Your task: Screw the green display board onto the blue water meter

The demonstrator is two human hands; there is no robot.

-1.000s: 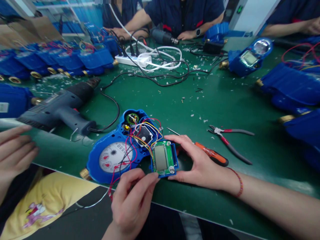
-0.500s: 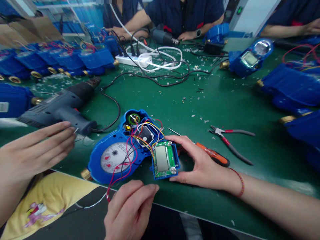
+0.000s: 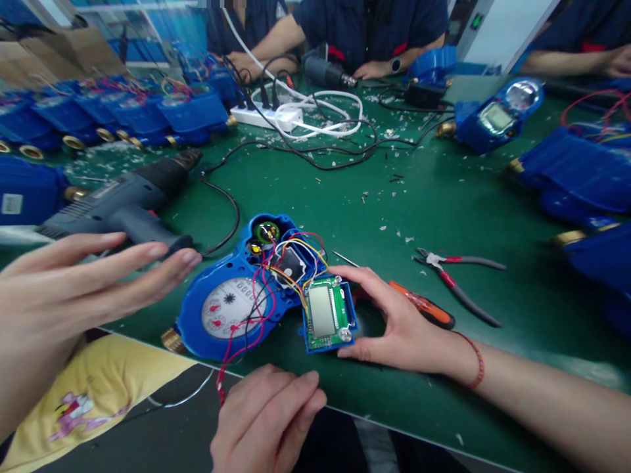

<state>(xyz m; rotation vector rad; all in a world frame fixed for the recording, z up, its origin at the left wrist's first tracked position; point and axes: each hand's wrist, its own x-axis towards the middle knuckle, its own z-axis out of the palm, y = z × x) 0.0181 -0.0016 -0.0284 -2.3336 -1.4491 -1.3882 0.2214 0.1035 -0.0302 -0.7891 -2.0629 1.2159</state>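
A blue water meter [image 3: 194, 314] with a round dial lies on the bench, its upper housing uncovered and full of coloured wires. Wires run from it to a display module [image 3: 322, 312], a green circuit board with a grey screen in a blue case. My right hand [image 3: 394, 322], with a braided bracelet, grips this module's right side between thumb and fingers. At the bench's front edge my left hand [image 3: 269, 417] is closed, fingers curled together. Red wires [image 3: 221, 378] hang down from the meter and pass behind it; whether it holds them is hidden.
An orange and black screwdriver [image 3: 424, 305] and diagonal cutters [image 3: 444, 266] lie right. A co-worker's hand [image 3: 79, 289] reaches in at left by a heat gun [image 3: 123, 203]. A white power strip [image 3: 259, 117], cords and more blue meters [image 3: 197, 108] sit farther back.
The co-worker's hand at left has moved right with its fingers spreading. My left hand has shifted slightly right and down. My right hand keeps its hold on the display module.
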